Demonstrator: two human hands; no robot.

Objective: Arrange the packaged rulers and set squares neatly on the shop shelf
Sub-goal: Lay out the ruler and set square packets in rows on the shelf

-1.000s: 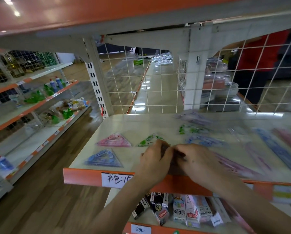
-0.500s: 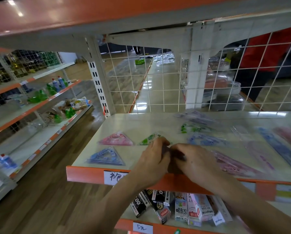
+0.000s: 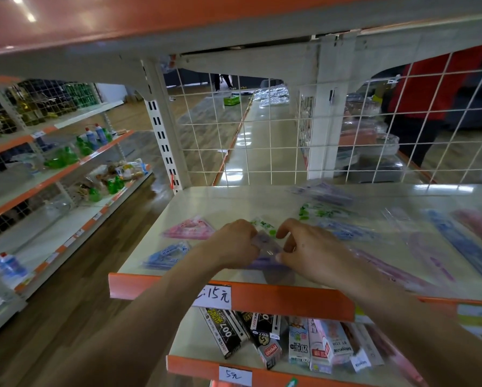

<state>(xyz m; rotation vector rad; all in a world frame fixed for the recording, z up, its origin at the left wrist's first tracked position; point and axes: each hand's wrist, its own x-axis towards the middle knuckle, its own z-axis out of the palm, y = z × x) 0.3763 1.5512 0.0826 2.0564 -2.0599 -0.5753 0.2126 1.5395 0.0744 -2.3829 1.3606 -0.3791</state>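
Hands sit close together near the front edge of the shelf [image 3: 262, 196], left of centre. The left hand [image 3: 231, 244] & right hand [image 3: 315, 252] each pinch an end of a purple pkt [image 3: 266, 245], prob. a set square. To do it well: keep it flat, line it up w/ the pink set-square pkt [image 3: 189, 231] & blue set-square pkt [image 3: 167, 255] by the left edge, and lay it in front of the green pkt [image 3: 265, 225] w/o overlap. Packaged rulers [image 3: 463, 241] sprawl toward the right edge, and their film near the right wrist could snag. Wire mesh [image 3: 262, 129] closes the back edge.
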